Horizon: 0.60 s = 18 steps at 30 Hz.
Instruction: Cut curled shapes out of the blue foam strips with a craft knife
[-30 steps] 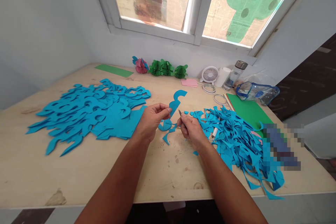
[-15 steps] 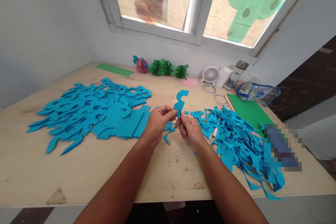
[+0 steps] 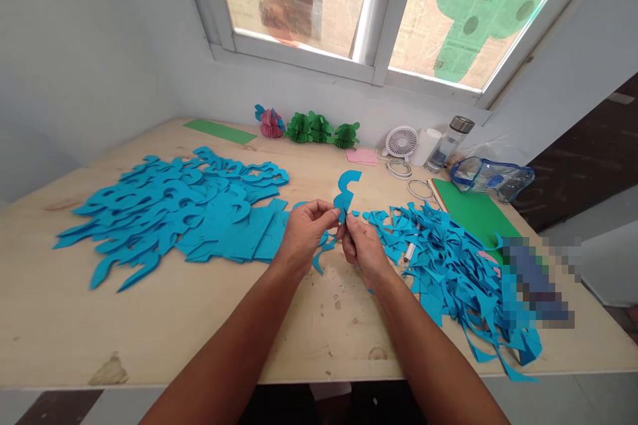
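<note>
A curved blue paper cutout point(image 3: 343, 199) stands up between my hands above the middle of the table. The thumb and fingers of my left hand point(image 3: 310, 229) pinch its lower left side. My right hand point(image 3: 363, 242) is closed around small dark scissors point(image 3: 347, 218), mostly hidden by the fingers, with the tip against the paper's lower edge. Blue paper sheets point(image 3: 239, 236) lie stacked left of my left hand, beside a spread of wavy blue cutouts point(image 3: 164, 199). Blue paper scraps point(image 3: 443, 252) are heaped to the right of my right hand.
Along the wall stand green paper figures point(image 3: 309, 127), a pink paper figure point(image 3: 272, 123), a small fan point(image 3: 401, 141) and a glass bottle point(image 3: 450, 144). Tape rolls point(image 3: 399, 168), a clear pouch point(image 3: 492, 178) and green paper point(image 3: 473, 212) lie at right. A marker point(image 3: 409, 252) sits among scraps.
The view has shifted very slightly, moving everything a little to the right in the picture. Both hands keep their grip, and the paper stays in nearly the same pose.
</note>
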Available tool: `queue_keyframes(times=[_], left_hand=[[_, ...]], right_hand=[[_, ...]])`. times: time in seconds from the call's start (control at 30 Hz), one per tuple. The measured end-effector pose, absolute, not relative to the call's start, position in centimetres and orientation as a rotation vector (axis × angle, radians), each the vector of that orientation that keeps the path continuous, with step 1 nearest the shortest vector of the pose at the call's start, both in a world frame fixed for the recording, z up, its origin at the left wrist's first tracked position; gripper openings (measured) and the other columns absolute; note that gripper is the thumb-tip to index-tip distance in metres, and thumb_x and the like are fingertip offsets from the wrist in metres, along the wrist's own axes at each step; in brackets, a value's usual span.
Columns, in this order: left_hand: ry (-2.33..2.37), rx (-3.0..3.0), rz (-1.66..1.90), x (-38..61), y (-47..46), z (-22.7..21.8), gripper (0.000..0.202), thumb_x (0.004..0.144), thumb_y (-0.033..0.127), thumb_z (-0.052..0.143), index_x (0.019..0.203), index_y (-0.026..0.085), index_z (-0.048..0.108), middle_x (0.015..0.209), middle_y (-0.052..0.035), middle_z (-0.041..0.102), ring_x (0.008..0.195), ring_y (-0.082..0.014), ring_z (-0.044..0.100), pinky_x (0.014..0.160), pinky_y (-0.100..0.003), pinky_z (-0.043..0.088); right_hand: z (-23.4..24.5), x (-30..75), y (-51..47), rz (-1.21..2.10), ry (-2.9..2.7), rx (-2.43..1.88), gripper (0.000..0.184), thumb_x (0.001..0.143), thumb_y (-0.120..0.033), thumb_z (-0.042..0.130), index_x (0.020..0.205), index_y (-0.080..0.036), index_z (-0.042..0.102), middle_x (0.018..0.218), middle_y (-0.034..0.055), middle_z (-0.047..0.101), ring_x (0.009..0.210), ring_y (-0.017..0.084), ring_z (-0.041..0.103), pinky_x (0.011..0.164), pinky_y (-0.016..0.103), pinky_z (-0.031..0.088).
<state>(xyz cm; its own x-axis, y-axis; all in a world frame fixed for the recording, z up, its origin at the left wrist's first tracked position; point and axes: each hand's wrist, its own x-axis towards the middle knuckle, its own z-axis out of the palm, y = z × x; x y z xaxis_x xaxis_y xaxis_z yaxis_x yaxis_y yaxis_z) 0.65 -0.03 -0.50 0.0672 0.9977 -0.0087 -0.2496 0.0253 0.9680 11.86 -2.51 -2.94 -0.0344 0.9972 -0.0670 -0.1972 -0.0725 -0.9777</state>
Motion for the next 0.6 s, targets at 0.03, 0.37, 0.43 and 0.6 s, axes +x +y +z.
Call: queue_keyframes(times=[0.03, 0.37, 0.43, 0.6], left_hand=[[0.982, 1.037, 1.259, 0.66, -0.01, -0.54, 0.018, 0.057, 0.030, 0.073, 0.061, 0.016, 0.061, 0.058, 0.0003, 0.061, 0.058, -0.0125, 0.053, 0.061, -0.026, 0.042], [0.977, 1.025, 1.230, 0.60, 0.13, -0.96, 0.014, 0.059, 0.026, 0.071, 0.060, 0.016, 0.061, 0.058, 0.0007, 0.058, 0.058, -0.0122, 0.051, 0.060, -0.026, 0.041], [0.984, 1.011, 1.230, 0.59, 0.17, -1.03, 0.014, 0.059, 0.026, 0.071, 0.061, 0.016, 0.062, 0.059, 0.0003, 0.059, 0.059, -0.0124, 0.051, 0.060, -0.026, 0.041], [0.962, 1.035, 1.205, 0.61, 0.27, -1.17, 0.015, 0.060, 0.028, 0.071, 0.061, 0.016, 0.062, 0.059, -0.0009, 0.060, 0.059, -0.0135, 0.052, 0.060, -0.027, 0.041]], right_hand=[[-2.93, 11.84, -2.50, 1.363, -1.046, -1.099, 0.045, 0.079, -0.059, 0.050, 0.063, -0.017, 0.053, 0.032, -0.0102, 0.030, 0.029, 0.005, 0.021, 0.034, 0.022, 0.013], [-3.27, 12.02, -2.34, 1.361, -1.048, -1.135, 0.045, 0.078, -0.059, 0.050, 0.062, -0.017, 0.053, 0.030, -0.0107, 0.030, 0.028, 0.005, 0.020, 0.034, 0.023, 0.012], [-3.38, 12.07, -2.31, 1.364, -1.049, -1.137, 0.045, 0.078, -0.059, 0.050, 0.061, -0.017, 0.053, 0.030, -0.0108, 0.030, 0.028, 0.005, 0.020, 0.034, 0.023, 0.011], [-3.36, 12.05, -2.34, 1.367, -1.034, -1.136, 0.045, 0.078, -0.059, 0.050, 0.062, -0.017, 0.052, 0.030, -0.0110, 0.030, 0.028, 0.005, 0.020, 0.034, 0.023, 0.011]])
